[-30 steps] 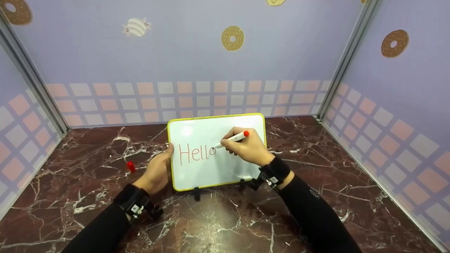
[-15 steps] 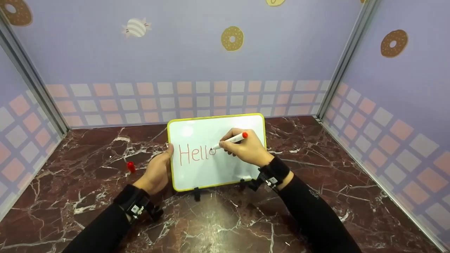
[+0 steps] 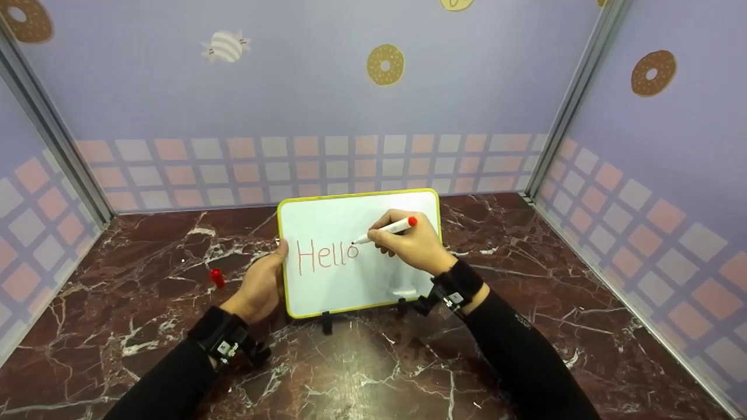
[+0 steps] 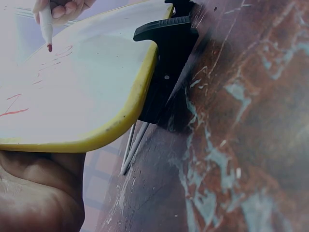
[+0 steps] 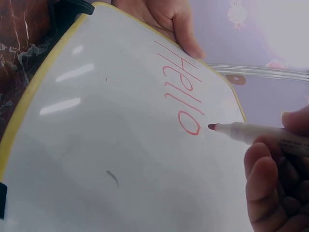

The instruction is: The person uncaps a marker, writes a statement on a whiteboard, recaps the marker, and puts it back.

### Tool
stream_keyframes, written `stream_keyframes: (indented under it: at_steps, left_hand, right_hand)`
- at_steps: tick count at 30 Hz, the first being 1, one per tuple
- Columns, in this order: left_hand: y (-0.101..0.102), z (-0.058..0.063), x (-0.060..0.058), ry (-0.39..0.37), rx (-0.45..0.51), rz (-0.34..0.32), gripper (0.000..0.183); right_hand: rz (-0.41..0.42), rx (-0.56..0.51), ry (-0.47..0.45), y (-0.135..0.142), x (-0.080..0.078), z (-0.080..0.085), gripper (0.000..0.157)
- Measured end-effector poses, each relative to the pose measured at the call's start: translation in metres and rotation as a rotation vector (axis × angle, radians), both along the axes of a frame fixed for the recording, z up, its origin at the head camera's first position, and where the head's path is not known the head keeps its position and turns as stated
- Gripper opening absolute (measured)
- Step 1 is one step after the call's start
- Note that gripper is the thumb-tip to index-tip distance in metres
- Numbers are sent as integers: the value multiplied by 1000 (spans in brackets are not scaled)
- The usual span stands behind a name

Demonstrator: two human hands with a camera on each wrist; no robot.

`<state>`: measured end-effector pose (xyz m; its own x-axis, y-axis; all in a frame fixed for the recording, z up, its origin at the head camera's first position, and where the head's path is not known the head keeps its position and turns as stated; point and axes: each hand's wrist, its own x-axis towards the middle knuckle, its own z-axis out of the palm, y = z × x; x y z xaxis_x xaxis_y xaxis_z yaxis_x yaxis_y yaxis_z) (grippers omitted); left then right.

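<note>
A whiteboard [image 3: 332, 291] with a yellow rim leans back on black feet [image 3: 327, 322]. The red word "Hello" [image 3: 327, 255] is written across its left half. My left hand [image 3: 261, 289] grips the board's left edge, thumb on the front; its other fingers are mostly hidden behind. Between thumb and fingers, my right hand [image 3: 415, 245] pinches a white marker [image 5: 260, 133] with a red end. Its uncapped red tip points at the top of the "o", and in the right wrist view it appears slightly apart from the letter.
A red marker cap [image 3: 217, 277] is on the dark red marbled table [image 3: 362, 373], left of the board and near my left hand. Patterned wall panels [image 3: 303, 105] enclose the back and both sides. A small dark smudge [image 5: 112, 178] marks the board's lower part.
The "o" has been closed at its top. The marker's tip went slightly left, then back right and up to the top of the letter. My left hand and the board stay put.
</note>
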<state>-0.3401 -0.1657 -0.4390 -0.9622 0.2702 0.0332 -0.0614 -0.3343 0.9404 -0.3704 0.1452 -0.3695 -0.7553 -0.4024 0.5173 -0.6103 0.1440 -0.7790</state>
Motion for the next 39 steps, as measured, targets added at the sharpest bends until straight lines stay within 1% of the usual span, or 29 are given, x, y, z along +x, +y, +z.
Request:
stream_keyframes:
  at_steps: [3,7,13,20,28,37,39]
  left_hand:
    - [-1,0,0,-5,2,6,68]
    - [-1,0,1,3,1,-2,69]
    - [1,-1,0,13,-6,5,68]
    - [2,-1,-1,-1,2,6,69]
    - [2,-1,-1,3,10,-13,72]
    - [1,0,-1,-5,7,-1,72]
    - [1,0,-1,-1,7,-15,73]
  right_hand:
    - [-2,-7,0,1,-1,-1,10]
    - [-3,-18,9,2,-2,0,10]
    - [-9,-35,25,6,-2,0,11]
    - [-11,-52,25,11,-2,0,11]
    - [-3,-51,68,16,-1,0,9]
    - [-5,-52,105,24,-1,-7,10]
    - [-10,-47,117,26,0,-9,11]
